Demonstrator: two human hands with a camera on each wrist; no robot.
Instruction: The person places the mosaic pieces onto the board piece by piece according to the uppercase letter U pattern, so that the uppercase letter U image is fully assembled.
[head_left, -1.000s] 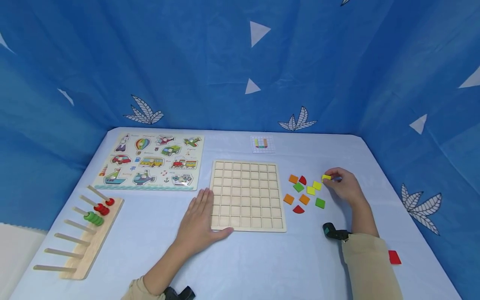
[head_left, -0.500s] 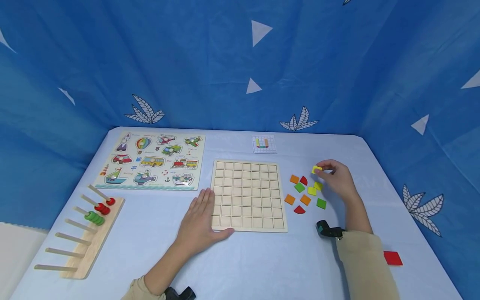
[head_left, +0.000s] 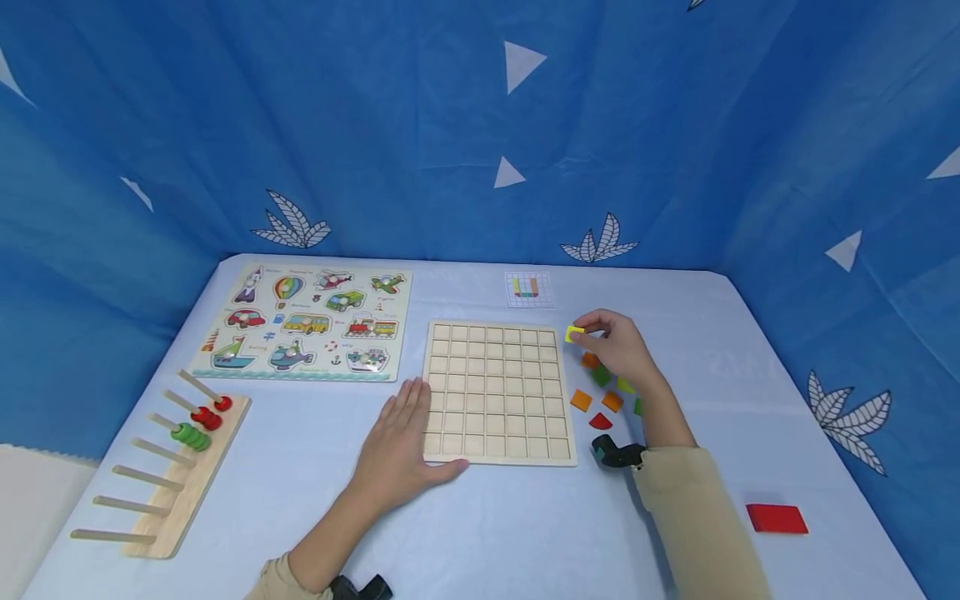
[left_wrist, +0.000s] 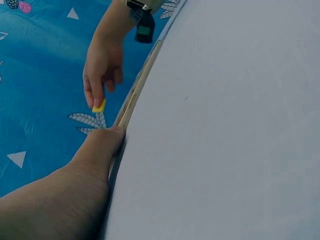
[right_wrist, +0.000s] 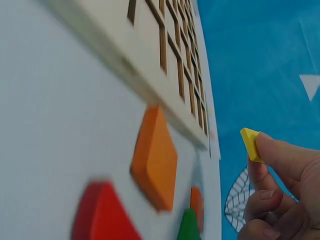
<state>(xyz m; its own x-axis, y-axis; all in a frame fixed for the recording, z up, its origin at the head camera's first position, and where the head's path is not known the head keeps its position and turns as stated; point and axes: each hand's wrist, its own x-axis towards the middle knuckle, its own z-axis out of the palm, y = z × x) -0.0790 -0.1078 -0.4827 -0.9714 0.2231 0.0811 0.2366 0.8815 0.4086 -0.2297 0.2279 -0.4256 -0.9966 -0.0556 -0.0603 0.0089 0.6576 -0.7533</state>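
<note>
Between thumb and fingers my right hand (head_left: 621,350) pinches a yellow square tile (head_left: 574,333), held up just off the board's far right corner. In the right wrist view the yellow tile (right_wrist: 252,145) is raised above the table. My left hand (head_left: 397,442) lies flat with straight fingers along the left edge of the wooden grid board (head_left: 495,392), its thumb at the near edge. Several loose tiles lie right of the board, among them an orange square (head_left: 581,401) and a red quarter-circle (head_left: 600,422). My right hand and forearm hide some of them.
A small pattern card (head_left: 528,289) with a coloured U shape lies behind the board. At the back left is a vehicle picture puzzle (head_left: 303,325). A wooden peg rack (head_left: 187,475) with beads stands at left. A red block (head_left: 777,518) lies at right.
My right hand has carried the yellow tile leftward from beyond the loose tiles to the board's far right corner. The left hand has stayed in place. More of the red block shows.
</note>
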